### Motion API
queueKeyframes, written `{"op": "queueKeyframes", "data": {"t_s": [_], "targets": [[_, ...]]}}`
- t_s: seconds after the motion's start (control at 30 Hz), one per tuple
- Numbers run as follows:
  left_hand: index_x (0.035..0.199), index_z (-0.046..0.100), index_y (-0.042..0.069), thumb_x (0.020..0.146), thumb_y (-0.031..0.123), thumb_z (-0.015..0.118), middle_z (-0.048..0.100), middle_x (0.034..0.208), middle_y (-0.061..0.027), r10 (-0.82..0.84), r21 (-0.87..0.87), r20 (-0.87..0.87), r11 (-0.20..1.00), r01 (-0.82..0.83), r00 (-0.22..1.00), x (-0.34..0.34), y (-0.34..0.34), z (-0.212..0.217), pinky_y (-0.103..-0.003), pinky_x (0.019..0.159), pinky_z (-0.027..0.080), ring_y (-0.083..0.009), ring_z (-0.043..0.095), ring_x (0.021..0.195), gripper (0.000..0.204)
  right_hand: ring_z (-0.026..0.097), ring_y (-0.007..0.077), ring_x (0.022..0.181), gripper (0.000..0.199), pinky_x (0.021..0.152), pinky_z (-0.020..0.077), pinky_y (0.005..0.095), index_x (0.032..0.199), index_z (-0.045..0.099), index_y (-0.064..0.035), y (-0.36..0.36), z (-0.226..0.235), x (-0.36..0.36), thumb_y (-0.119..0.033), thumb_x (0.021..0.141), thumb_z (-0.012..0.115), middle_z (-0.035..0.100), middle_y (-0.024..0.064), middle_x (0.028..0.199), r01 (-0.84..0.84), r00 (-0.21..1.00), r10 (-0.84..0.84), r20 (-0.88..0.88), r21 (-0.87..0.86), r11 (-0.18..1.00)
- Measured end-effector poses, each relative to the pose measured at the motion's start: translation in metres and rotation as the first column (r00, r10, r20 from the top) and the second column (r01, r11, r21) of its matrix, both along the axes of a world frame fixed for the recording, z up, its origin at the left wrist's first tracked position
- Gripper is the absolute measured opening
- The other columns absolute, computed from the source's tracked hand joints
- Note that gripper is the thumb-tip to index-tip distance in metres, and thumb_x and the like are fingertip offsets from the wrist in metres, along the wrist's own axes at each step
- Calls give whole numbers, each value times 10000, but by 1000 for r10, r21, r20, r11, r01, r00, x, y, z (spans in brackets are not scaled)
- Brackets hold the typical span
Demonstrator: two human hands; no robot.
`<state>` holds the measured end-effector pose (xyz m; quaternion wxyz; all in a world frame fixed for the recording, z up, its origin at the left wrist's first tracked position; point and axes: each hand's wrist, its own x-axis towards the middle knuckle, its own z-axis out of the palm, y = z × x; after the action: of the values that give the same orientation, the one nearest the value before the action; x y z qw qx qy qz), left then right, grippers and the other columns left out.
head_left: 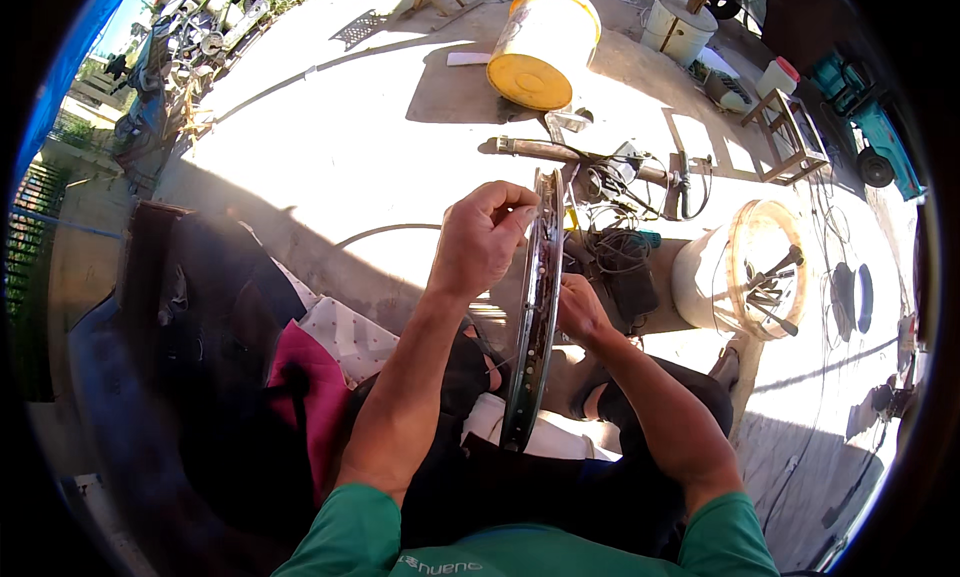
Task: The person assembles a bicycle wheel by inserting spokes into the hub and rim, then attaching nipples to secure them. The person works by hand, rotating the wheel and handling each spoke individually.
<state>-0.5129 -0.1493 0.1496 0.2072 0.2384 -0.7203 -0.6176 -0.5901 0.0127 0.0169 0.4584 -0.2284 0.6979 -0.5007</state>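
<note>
As the wheel rim (537,307) stands upright between both hands, long axis pointing away, the left hand (485,239) has its grip pressed together beside the far end; the right hand (582,310) sits nearer, its grip too hidden to tell.

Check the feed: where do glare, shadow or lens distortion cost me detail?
Head view: the sunlit floor burns nearly white; head view: deep shadow swallows detail at lower left; head view: the blue sheet at upper left looks bowed, corners black; head view: the wheel rim and left hand read clearly.
</note>
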Motion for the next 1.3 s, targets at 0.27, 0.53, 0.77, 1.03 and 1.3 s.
{"op": "queueKeyframes", "data": {"t_s": [0.27,0.53,0.77,1.03,1.3], "targets": [[1024,698,-17,937,64,628,675,793,-18,-7,14,111,1000,6,994,-6,-7,-5,-212,609,482,-51,557,655,138,431,52,605,493,536,361,277,722,603,-18,-7,18,-1,-389,1028,499,509,-38,640,-79,997,77,31,51,996],[1025,693,-19,939,66,623,670,799,-13,-42,-6,86,999,43,995,-5,-12,-13,-210,613,479,-50,557,662,140,448,157,552,560,565,390,370,669,539,30,-13,15,2,-416,997,450,473,70,563,-32,998,35,-45,48,998],[1017,690,-25,938,61,615,653,775,-13,-31,7,88,999,31,996,-3,-10,-5,-211,613,472,-56,555,660,139,450,164,548,563,564,392,374,666,533,30,-10,20,2,-419,996,457,477,81,566,-58,997,61,-39,73,996],[998,684,-30,922,34,636,648,780,-17,-103,-11,58,995,104,993,0,-11,-5,-220,629,474,-63,573,702,110,473,183,564,582,586,406,376,674,538,37,-8,28,1,-439,997,455,493,97,579,-64,996,68,-60,74,995],[1017,674,-15,890,14,696,664,903,-36,-115,-154,17,981,116,993,-3,-6,-10,-223,667,512,-70,620,751,131,477,192,572,575,596,410,386,682,535,41,-8,34,0,-423,1008,441,498,110,588,-98,992,106,-74,103,990]]}}
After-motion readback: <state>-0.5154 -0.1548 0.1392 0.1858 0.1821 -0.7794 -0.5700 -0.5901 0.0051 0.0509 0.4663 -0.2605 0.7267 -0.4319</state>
